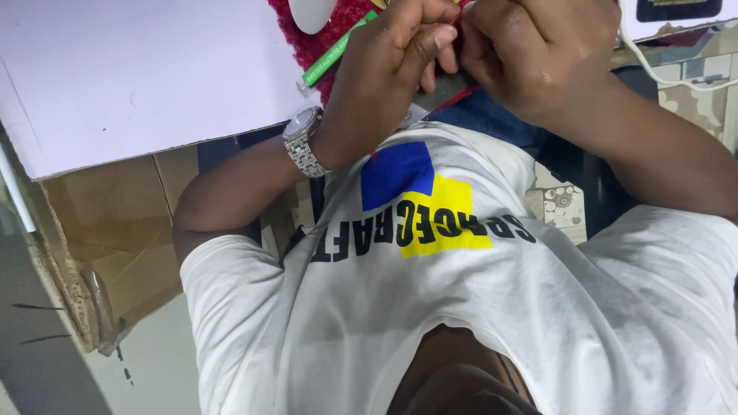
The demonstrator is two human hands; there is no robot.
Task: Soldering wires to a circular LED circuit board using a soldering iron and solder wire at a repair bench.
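My two hands meet at the top of the view, above my chest in a white printed T-shirt (461, 307). My left hand (400, 54), with a silver wristwatch (301, 140) on its wrist, has thumb and fingers pinched together. My right hand (538, 50) is curled tightly against it. Between the fingertips shows a sliver of a small red piece (460, 6), mostly hidden by the fingers. Under the hands lies red fuzzy material (327, 38). A green pen-like stick (334, 52) pokes out from beneath my left hand.
A large pale board (131, 77) covers the upper left, resting on brown cardboard (115, 230). A white rounded object (310, 14) sits at the top edge. A white cable (653, 69) runs along the upper right, near a dark flat device (678, 9).
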